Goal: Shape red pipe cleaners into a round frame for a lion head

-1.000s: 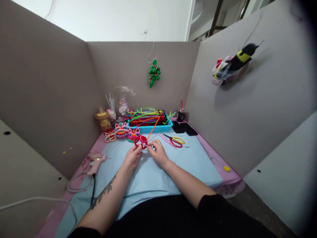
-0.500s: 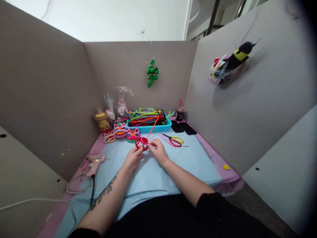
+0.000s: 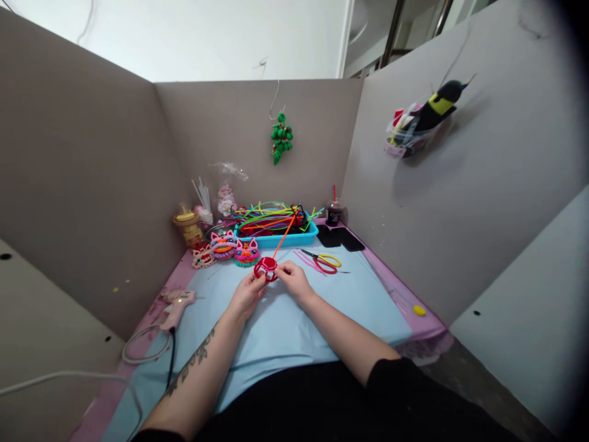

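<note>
Over the middle of the blue cloth, my left hand (image 3: 248, 294) is closed on the lower left edge of a round red pipe-cleaner piece (image 3: 265, 265). The piece has an open ring shape with pink parts across it. My right hand (image 3: 295, 280) pinches at its right edge; whatever small part lies between those fingertips is hidden. An orange pipe cleaner (image 3: 284, 237) slants up behind the piece towards the tray. Three pipe-cleaner animal heads, among them a pink and orange one (image 3: 247, 252), stand just beyond my left hand.
A blue tray (image 3: 276, 240) of coloured pipe cleaners stands at the back. Scissors (image 3: 326, 264) and pink strips lie right of my hands, with a black phone-like slab (image 3: 348, 239) and a drink cup (image 3: 334, 212) behind. A pink glue gun (image 3: 178, 310) with its cable lies left.
The red piece has turned slightly in my fingers, showing more of its pink parts. Both hands keep their hold, and the view has shifted a little.
</note>
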The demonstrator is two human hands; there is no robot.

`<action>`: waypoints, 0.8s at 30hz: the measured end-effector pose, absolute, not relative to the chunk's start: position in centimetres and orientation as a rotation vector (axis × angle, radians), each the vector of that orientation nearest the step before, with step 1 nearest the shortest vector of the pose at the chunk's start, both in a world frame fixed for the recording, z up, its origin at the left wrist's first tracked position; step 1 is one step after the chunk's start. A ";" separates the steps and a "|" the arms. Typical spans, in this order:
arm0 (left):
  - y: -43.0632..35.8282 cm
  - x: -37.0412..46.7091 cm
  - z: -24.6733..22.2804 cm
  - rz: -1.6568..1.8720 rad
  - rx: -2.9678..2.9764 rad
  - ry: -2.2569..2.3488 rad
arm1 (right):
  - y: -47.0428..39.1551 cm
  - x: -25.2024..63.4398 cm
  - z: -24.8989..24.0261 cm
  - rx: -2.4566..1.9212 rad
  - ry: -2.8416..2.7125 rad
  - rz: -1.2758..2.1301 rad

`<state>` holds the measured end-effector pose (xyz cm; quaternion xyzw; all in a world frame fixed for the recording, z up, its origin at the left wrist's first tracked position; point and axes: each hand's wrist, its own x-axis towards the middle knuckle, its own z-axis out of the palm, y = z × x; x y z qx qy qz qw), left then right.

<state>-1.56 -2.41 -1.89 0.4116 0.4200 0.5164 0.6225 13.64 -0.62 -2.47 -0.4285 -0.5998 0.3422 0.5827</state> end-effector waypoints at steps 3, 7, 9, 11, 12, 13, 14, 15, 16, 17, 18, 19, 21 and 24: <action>-2.3 -1.7 -2.0 1.466 1.045 1.139 | -1.1 13.5 -2.2 -1.032 -1.424 0.640; -2.7 -1.9 -1.6 1.566 1.356 1.218 | -1.6 13.2 -1.9 -1.036 -1.458 0.511; -3.0 -1.8 -1.3 1.515 1.436 1.230 | -1.8 13.1 -1.8 -1.046 -1.474 0.496; -3.1 -1.6 -1.3 1.488 1.459 1.229 | -1.9 13.0 -1.8 -1.057 -1.503 0.506; -3.1 -1.5 -1.3 1.481 1.461 1.221 | -2.0 13.0 -1.7 -1.060 -1.520 0.514; -3.1 -1.5 -1.4 1.474 1.458 1.208 | -2.0 13.0 -1.7 -1.061 -1.539 0.522; -3.0 -1.4 -1.5 1.466 1.445 1.191 | -2.0 12.9 -1.8 -1.059 -1.559 0.528; -2.9 -1.4 -1.6 1.460 1.424 1.173 | -2.0 12.9 -1.8 -1.054 -1.577 0.533; -2.9 -1.4 -1.6 1.456 1.395 1.156 | -2.0 12.8 -1.8 -1.047 -1.591 0.535; -2.8 -1.4 -1.7 1.455 1.359 1.142 | -2.0 12.8 -1.9 -1.037 -1.602 0.538; -2.8 -1.4 -1.7 1.455 1.322 1.131 | -2.0 12.8 -2.0 -1.025 -1.613 0.539; -2.7 -1.5 -1.7 1.460 1.290 1.124 | -2.0 12.9 -2.0 -1.013 -1.624 0.537; -2.7 -1.6 -1.6 1.479 1.246 1.115 | -1.9 13.1 -2.2 -0.995 -1.650 0.512; -2.6 -1.8 -1.6 1.518 1.196 1.102 | -1.7 13.6 -2.4 -0.987 -1.702 0.436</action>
